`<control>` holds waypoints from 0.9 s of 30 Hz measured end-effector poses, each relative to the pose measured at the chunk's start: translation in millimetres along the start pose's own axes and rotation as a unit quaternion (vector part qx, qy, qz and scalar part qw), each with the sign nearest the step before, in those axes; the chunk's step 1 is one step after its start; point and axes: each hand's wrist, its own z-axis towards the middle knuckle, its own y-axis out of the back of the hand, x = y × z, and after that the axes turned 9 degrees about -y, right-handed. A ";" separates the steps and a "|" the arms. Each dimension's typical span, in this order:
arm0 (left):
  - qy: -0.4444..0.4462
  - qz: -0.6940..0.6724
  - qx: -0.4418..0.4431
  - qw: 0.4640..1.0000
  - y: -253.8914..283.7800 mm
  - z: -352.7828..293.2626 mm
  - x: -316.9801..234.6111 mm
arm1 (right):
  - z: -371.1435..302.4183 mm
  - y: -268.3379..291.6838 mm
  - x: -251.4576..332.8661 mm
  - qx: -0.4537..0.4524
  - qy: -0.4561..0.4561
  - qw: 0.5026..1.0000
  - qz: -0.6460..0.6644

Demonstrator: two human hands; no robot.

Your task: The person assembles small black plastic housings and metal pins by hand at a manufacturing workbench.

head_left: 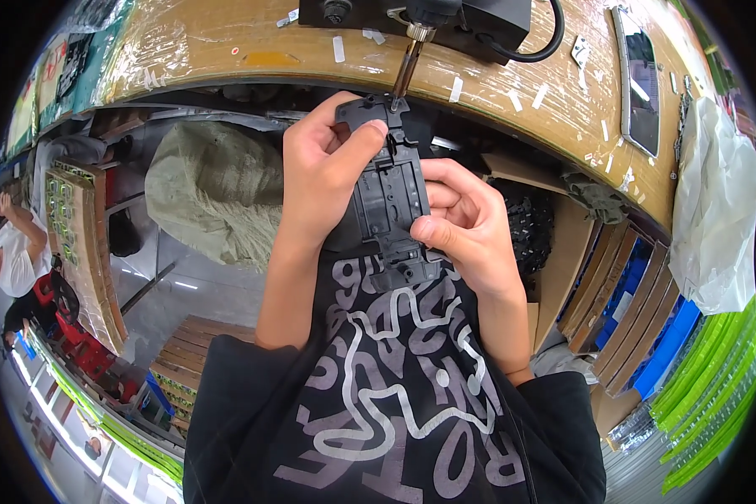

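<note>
Between my hands is a long black moulded plastic part [388, 202] with ribs, slots and holes. My left hand [321, 176] is closed on its upper left, with the thumb lying across the face. My right hand [472, 220] grips its right edge, the thumb on the front and the fingers curled behind. A metal rod [407, 69] with a brass-coloured collar points down from a black machine [496, 29]. The rod's tip meets the part's top end in this view; whether it truly touches, I cannot tell.
A film-covered workbench [227, 50] with tape scraps curves across the top. On it lies a flat dark framed panel [637, 80]. Below are a box of black parts [525, 231], stacked cardboard trays [617, 294], a white plastic bag [714, 210] and a grey-green cloth [214, 189]. Another person [17, 244] is far left.
</note>
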 end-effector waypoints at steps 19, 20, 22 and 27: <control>-0.031 -0.021 -0.013 0.999 -4.6 -8.3 3.4 | -7.6 3.6 -9.0 0.007 0.002 1.000 -0.002; -0.031 -0.016 -0.007 0.999 -5.6 -8.6 2.7 | -8.6 3.5 -9.0 0.001 0.004 1.000 -0.007; -0.028 -0.011 -0.003 1.000 -4.9 -8.7 3.6 | -8.3 4.6 -10.5 -0.005 0.004 1.000 -0.010; -0.034 -0.008 0.009 0.999 -1.7 -2.6 7.6 | -2.0 7.2 -8.4 -0.005 0.010 1.000 -0.019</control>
